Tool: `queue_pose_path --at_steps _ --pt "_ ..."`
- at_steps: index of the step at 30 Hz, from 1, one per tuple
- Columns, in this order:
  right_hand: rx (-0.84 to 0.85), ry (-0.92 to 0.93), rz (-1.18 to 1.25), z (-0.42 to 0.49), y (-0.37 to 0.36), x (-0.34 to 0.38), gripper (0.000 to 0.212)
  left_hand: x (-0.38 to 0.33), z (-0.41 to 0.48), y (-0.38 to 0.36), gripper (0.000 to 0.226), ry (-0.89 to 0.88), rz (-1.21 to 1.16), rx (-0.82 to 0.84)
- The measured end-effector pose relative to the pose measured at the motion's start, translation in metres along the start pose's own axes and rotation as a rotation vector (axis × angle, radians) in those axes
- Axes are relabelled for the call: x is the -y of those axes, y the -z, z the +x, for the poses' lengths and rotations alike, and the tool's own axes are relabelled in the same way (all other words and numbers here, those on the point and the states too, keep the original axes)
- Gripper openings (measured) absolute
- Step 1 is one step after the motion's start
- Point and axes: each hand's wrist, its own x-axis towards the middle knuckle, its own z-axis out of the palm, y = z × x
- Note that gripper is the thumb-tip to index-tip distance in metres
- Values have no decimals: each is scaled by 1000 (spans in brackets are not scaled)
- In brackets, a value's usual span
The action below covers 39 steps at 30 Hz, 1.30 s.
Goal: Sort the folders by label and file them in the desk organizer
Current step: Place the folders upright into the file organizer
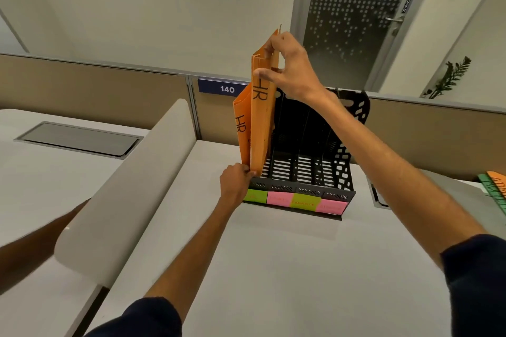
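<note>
A black slotted desk organizer [312, 189] stands on the white desk, with green and pink sticky labels [295, 204] along its front. Two orange folders marked HR stand upright at its leftmost slot. My right hand [290, 68] pinches the top of the taller orange folder [261, 128], whose lower end is in the slot. The shorter orange folder [242, 128] leans just to its left. My left hand [236, 182] grips the bottom front corner of the folders at the organizer's left edge. The other slots hold nothing.
More folders [495, 189], green and orange, lie at the desk's right edge. A rounded white divider panel [131, 186] rises on the left between two desks. Beige partitions with a "140" plate [223, 87] run behind. A plant [449, 79] stands far right.
</note>
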Motion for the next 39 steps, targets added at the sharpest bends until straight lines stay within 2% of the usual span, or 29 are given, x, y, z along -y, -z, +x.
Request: queue_pose_path --at_steps 9,12,14,20,24,26,29,34,39 --pt "-23 -51 48 -29 -30 -13 34 2 -2 -2 35 84 -154 -102" --pt "78 -121 44 -48 -46 -25 35 3 -7 -2 33 64 -235 -127" --pt "129 -149 74 -60 -57 -31 37 4 -9 -2 37 61 -274 -144" --pt "105 -141 103 -60 -65 -30 39 5 -13 -3 53 66 -270 -167" --pt "113 -125 212 -72 -65 -28 58 1 -18 -1 51 62 -234 -185" --pt "71 -170 315 -78 -61 -29 70 -2 -25 -1 49 51 -223 -226" --pt "14 -280 380 -94 -53 -32 75 -11 -40 1 52 6 -202 -271" --pt "59 -407 345 -137 -33 -41 70 -32 -67 1 45 -78 -203 -267" --pt "18 -473 180 -196 1 -52 51 -60 -99 -9 44 -133 -176 -240"
